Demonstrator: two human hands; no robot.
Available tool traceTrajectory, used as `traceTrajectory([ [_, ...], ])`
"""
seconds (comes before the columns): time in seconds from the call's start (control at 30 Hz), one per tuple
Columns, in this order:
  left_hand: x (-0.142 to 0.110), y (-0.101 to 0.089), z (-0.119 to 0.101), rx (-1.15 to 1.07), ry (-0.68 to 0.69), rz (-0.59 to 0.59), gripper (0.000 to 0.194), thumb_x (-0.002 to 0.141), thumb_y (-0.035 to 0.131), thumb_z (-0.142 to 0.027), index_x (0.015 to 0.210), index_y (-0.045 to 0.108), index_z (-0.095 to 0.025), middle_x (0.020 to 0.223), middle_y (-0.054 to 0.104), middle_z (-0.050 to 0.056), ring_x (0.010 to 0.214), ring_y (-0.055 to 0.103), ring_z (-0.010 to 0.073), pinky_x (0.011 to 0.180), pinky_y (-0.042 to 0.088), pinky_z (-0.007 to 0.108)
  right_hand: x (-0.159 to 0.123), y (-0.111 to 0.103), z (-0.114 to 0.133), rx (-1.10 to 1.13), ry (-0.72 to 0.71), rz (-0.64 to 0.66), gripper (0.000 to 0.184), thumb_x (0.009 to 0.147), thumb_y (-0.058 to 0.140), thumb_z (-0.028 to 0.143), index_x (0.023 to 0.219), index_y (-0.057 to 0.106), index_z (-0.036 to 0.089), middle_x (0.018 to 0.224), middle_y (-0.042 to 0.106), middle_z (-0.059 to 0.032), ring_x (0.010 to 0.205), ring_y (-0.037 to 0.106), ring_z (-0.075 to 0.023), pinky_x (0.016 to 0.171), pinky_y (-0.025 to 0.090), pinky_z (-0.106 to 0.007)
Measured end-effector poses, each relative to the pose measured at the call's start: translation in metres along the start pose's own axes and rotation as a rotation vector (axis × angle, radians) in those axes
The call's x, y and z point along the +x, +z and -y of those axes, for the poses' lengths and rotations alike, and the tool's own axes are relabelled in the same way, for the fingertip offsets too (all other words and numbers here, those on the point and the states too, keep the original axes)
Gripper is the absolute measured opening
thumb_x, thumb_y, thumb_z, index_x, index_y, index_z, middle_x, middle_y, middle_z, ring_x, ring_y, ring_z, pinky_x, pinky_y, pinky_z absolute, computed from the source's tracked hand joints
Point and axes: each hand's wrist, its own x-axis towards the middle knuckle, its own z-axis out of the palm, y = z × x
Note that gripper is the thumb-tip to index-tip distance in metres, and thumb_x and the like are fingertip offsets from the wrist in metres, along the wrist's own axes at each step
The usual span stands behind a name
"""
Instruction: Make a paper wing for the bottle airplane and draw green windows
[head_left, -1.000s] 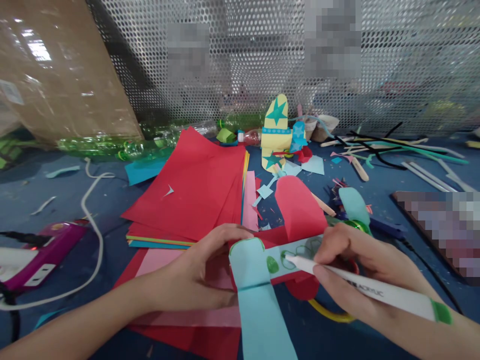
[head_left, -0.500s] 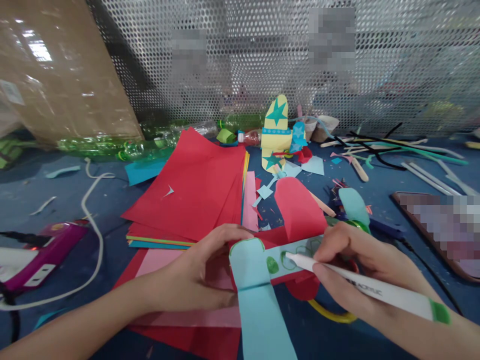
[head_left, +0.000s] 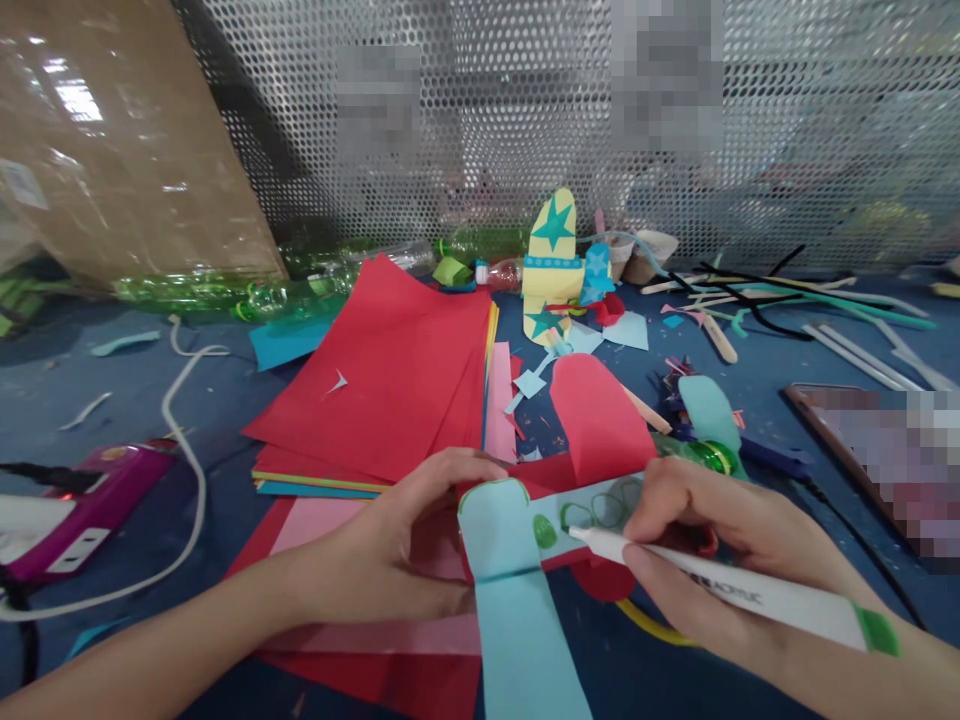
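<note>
My left hand grips the left edge of a paper craft, thumb below and fingers behind it. The craft has a light blue strip hanging toward me and a red flap rising at the back. Across it runs a light blue band with one filled green oval and several green outlines. My right hand is closed on a white acrylic marker with a green end. Its tip touches or nearly touches the band beside the filled oval. Part of the band is hidden behind my right fingers.
A stack of red paper lies left of the craft. A yellow paper craft with stars stands behind, near plastic bottles. On the right are a phone and pipe cleaners; a purple power strip is at left.
The marker tip has shifted slightly down and left on the band, and the green outline there is longer. My right hand moved with it; my left hand stays put.
</note>
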Motion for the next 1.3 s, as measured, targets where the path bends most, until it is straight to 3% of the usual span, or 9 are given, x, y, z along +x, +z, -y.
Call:
traceTrajectory([
  [0.17,0.002,0.001,-0.001,-0.018,0.007,-0.007,0.071,0.072,0.082,-0.014,0.132,0.049,-0.033,0.126,0.062,0.004,0.114,0.063,0.0251,0.096,0.053,0.034,0.002,-0.004,0.002,-0.029,-0.046,0.038,0.018,0.080,0.058,0.007,0.073,0.056,0.023,0.062,0.054,0.0078,0.049,0.048,-0.0075,0.045,0.036,-0.020],
  [0.33,0.002,0.000,-0.002,-0.022,0.014,-0.013,0.067,0.073,0.080,-0.014,0.130,0.050,-0.032,0.124,0.063,0.004,0.114,0.062,0.0254,0.096,0.053,0.035,0.005,-0.010,0.006,-0.012,0.035,0.141,0.018,0.083,0.054,0.012,0.070,0.054,0.024,0.061,0.055,0.0068,0.048,0.052,-0.0092,0.044,0.042,-0.020],
  [0.5,0.001,0.001,-0.002,-0.020,0.017,-0.011,0.066,0.073,0.080,-0.012,0.130,0.050,-0.030,0.124,0.062,0.006,0.115,0.062,0.0252,0.098,0.052,0.036,0.003,-0.010,0.002,-0.066,0.019,0.141,0.019,0.082,0.055,0.011,0.070,0.051,0.025,0.061,0.055,0.0075,0.051,0.053,-0.0099,0.048,0.043,-0.021],
  [0.67,0.001,0.002,0.000,-0.033,0.024,-0.009,0.066,0.074,0.079,-0.013,0.131,0.050,-0.031,0.124,0.062,0.005,0.114,0.063,0.0250,0.096,0.053,0.034,-0.002,-0.010,-0.007,-0.046,-0.023,0.060,0.021,0.078,0.055,0.007,0.073,0.049,0.027,0.063,0.053,0.0087,0.049,0.050,-0.0093,0.045,0.038,-0.020],
  [0.83,0.001,0.001,0.000,-0.014,0.012,-0.008,0.066,0.073,0.081,-0.016,0.130,0.050,-0.032,0.122,0.062,0.005,0.112,0.063,0.0264,0.094,0.055,0.035,-0.005,-0.016,-0.006,0.048,0.093,0.091,0.019,0.091,0.051,0.015,0.078,0.048,0.029,0.060,0.057,0.0071,0.046,0.053,-0.0124,0.041,0.041,-0.022],
  [1.03,0.001,0.000,-0.002,-0.020,-0.005,-0.010,0.066,0.074,0.080,-0.015,0.131,0.050,-0.029,0.124,0.061,0.006,0.114,0.062,0.0265,0.096,0.054,0.036,0.000,-0.009,-0.008,-0.008,-0.043,0.035,0.018,0.084,0.061,0.011,0.079,0.055,0.027,0.065,0.056,0.0069,0.049,0.053,-0.0096,0.043,0.041,-0.019],
  [1.3,0.001,0.001,-0.001,-0.020,0.003,-0.012,0.068,0.073,0.080,-0.013,0.131,0.050,-0.032,0.123,0.062,0.005,0.113,0.063,0.0248,0.096,0.053,0.033,0.006,-0.007,-0.004,-0.051,-0.035,0.069,0.016,0.083,0.059,0.012,0.075,0.055,0.025,0.062,0.056,0.0081,0.050,0.052,-0.0076,0.045,0.040,-0.018],
])
